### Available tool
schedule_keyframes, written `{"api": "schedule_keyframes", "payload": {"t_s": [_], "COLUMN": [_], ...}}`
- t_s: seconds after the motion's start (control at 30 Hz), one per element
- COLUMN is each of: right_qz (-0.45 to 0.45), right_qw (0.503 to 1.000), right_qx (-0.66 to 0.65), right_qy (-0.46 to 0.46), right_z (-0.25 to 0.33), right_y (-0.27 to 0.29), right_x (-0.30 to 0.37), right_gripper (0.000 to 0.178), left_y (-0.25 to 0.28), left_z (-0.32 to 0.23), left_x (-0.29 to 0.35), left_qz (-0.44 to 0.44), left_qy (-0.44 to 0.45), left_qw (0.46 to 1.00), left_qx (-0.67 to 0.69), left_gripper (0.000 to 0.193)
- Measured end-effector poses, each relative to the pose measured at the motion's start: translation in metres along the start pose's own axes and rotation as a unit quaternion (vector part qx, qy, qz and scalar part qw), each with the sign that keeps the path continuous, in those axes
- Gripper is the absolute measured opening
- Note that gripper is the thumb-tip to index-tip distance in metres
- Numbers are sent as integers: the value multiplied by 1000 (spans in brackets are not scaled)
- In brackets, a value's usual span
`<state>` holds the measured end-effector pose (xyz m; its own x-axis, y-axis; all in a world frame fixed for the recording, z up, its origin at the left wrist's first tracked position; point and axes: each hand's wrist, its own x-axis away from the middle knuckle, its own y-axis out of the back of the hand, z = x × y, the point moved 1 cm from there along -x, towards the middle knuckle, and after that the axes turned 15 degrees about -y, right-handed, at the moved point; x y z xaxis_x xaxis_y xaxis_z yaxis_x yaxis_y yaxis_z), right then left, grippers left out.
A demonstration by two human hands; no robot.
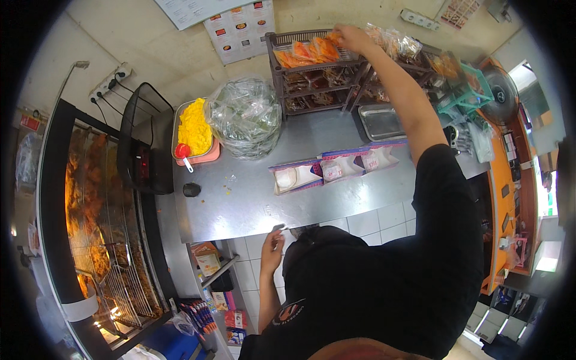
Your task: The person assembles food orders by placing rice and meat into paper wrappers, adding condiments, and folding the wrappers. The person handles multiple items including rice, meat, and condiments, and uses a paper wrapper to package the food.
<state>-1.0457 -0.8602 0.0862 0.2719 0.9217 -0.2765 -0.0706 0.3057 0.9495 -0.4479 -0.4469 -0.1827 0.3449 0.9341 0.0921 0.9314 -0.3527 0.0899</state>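
Note:
My right hand [352, 39] reaches to the top basket of a brown plastic rack [277, 84]. Its fingers close on a small clear packet of orange sauce [333, 38], beside several similar orange packets [306, 50]. Low by the counter's front edge is my left hand [273, 245], with curled fingers; whether anything is in them is hidden. Between the hands, three open cardboard boxes stand in a row on the steel counter [240, 198]. Each holds a white wrapped bundle: the left one [286, 178], the middle one [331, 171] and the right one [370, 160].
Left of the rack stand a big clear plastic bag [245, 117] and a tray of yellow food [195, 126] with a red-and-white scoop [184, 153]. A small dark round object [191, 189] lies nearby. A lit display warmer [108, 240] flanks the left side; an empty-looking metal tray [381, 123] sits under my right arm.

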Motion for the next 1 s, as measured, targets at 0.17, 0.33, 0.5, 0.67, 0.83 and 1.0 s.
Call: {"api": "schedule_keyframes", "payload": {"t_s": [0.17,0.33,0.5,0.67,0.83,1.0], "right_qz": [-68,-8,241,409,377,467], "right_qw": [955,834,767,748,661,521], "right_qx": [-288,-509,-593,-518,-619,-678], "right_qy": [17,-212,-52,-68,-193,-223], "right_z": [-120,-16,149,171,180,165], "right_y": [1,40,98,4,-89,-93], "right_x": [-38,24,201,366,458,449], "right_gripper": [35,45,46,21,25,28], "left_y": [1,-7,-35,-85,-72,-15], "left_z": [0,-24,-93,-91,-10,-56], "left_x": [-2,-49,-117,-146,-98,-51], "left_qz": [9,41,34,-7,-153,-240], "left_qy": [44,-24,-192,-273,-158,-23], "left_qw": [999,998,974,946,956,938], "left_qx": [10,47,116,173,194,249], "left_gripper": [33,33,42,43,34,33]}}
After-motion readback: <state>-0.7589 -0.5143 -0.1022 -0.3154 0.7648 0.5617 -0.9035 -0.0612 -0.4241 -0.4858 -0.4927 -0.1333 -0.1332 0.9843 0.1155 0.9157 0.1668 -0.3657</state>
